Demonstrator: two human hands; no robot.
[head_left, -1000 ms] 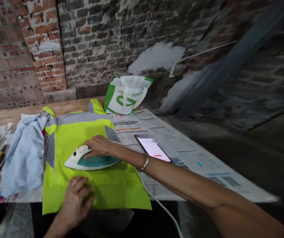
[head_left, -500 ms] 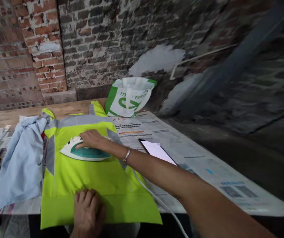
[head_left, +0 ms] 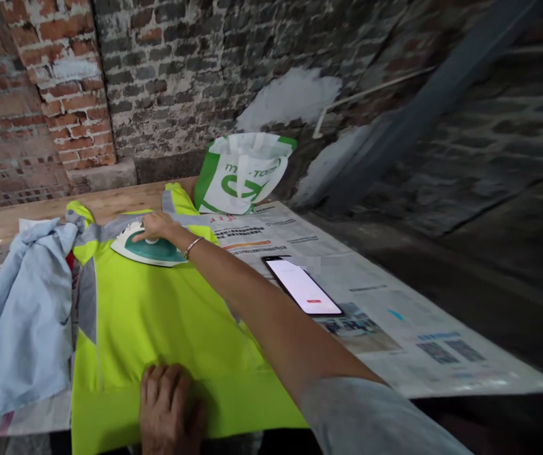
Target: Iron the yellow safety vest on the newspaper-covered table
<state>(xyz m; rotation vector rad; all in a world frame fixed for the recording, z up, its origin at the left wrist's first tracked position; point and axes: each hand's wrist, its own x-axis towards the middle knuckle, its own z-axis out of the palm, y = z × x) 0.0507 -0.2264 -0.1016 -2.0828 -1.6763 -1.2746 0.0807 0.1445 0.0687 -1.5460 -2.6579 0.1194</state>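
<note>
A bright yellow high-visibility shirt (head_left: pixel 158 316) with grey bands is spread out in front of me, its hem at the table's near edge. My right hand (head_left: pixel 155 226) is wrapped round the handle of a white and green iron (head_left: pixel 158 253), which sits on the upper chest of the shirt, its tip pointing left. Down at the hem, my left hand (head_left: pixel 167 404) rests on the cloth with its fingers laid forward; its thumb side is in shadow. My right forearm hides part of the shirt's right side.
A crumpled light blue garment (head_left: pixel 29 316) lies left of the shirt. To the right, a lit phone (head_left: pixel 302 287) lies on newspaper sheets (head_left: pixel 370 303) covering the table. A white and green bag (head_left: pixel 247 174) stands at the back, before a brick wall (head_left: pixel 172 82).
My right hand has pushed the iron away from me, up to the shirt's grey chest band. My left hand stays at the hem. The view has shifted slightly, and the phone shows more fully.
</note>
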